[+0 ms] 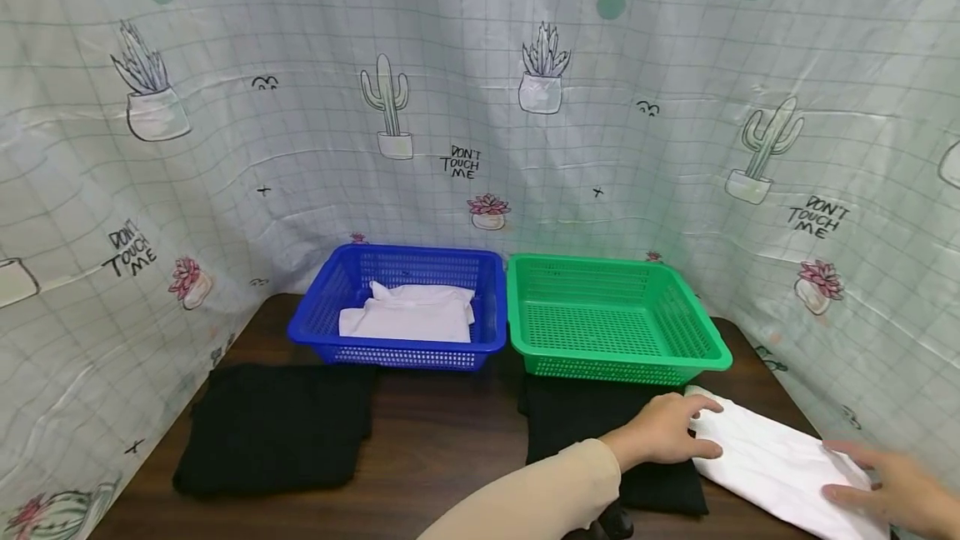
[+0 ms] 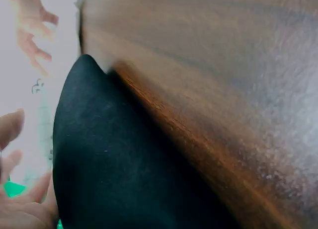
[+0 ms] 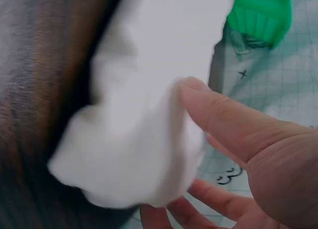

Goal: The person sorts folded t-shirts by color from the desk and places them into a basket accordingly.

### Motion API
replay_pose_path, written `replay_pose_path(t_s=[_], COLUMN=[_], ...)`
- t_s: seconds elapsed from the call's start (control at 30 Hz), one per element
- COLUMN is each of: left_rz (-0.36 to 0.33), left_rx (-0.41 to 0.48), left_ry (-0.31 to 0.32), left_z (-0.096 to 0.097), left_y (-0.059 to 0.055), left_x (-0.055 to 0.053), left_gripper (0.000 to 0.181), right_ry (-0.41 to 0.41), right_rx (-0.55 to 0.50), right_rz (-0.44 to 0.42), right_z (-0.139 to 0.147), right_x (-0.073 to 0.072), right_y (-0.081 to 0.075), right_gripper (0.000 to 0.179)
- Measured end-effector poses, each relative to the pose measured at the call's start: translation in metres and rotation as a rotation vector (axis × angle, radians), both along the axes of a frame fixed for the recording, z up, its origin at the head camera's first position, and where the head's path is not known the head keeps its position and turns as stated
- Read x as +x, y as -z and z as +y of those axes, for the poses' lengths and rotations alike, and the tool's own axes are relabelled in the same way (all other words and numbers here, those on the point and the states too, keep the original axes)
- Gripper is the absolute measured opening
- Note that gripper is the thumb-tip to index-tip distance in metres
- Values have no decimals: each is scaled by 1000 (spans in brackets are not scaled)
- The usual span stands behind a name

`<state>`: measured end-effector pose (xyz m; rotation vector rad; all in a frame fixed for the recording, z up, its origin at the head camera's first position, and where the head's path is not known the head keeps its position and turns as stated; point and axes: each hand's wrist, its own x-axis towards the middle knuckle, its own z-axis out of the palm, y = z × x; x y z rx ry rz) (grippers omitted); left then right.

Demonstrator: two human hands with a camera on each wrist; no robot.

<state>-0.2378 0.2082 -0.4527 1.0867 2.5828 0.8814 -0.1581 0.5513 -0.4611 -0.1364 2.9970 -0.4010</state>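
Observation:
A folded white cloth (image 1: 780,461) lies at the table's right side, slanting toward the near edge. My left hand (image 1: 663,432) is at its left end, thumb and forefinger apart on the fabric. At its right end my right hand (image 1: 896,486) holds the cloth; in the right wrist view the thumb (image 3: 218,110) presses on top while fingers pass beyond and under the edge. A folded black cloth (image 1: 577,423) lies beneath the left forearm. The left wrist view is washed out, with the left hand (image 2: 25,204) low at its left edge.
Behind stand a blue basket (image 1: 491,348) with white folded cloth (image 1: 412,315) inside and a green basket (image 1: 607,327). Another black folded cloth (image 1: 277,427) lies on the left of the brown table (image 1: 442,440). A printed curtain (image 1: 465,65) surrounds the table's back and sides.

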Motion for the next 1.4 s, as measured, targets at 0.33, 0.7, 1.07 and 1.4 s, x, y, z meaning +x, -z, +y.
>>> replay_pose_path(t_s=[0.33,0.7,1.07,1.4], left_rz=[52,-137,-207,-487], left_rx=[-227,-141,-53,224], left_ry=[-132,-214,-291,-314], left_z=[4,18,25,18], left_y=[1,1,4,5], left_x=[-2,-5,-8,-7], left_gripper=[54,53,65,63], right_ry=[-37,-26,1,18], right_rx=[-139,-170,-220,-466], right_rz=[84,71,19,-90], right_z=[3,-5,-19,-17], right_x=[-4,-12,-18,-11], right_y=[13,14,5,6], right_gripper=[69,76,79,71])
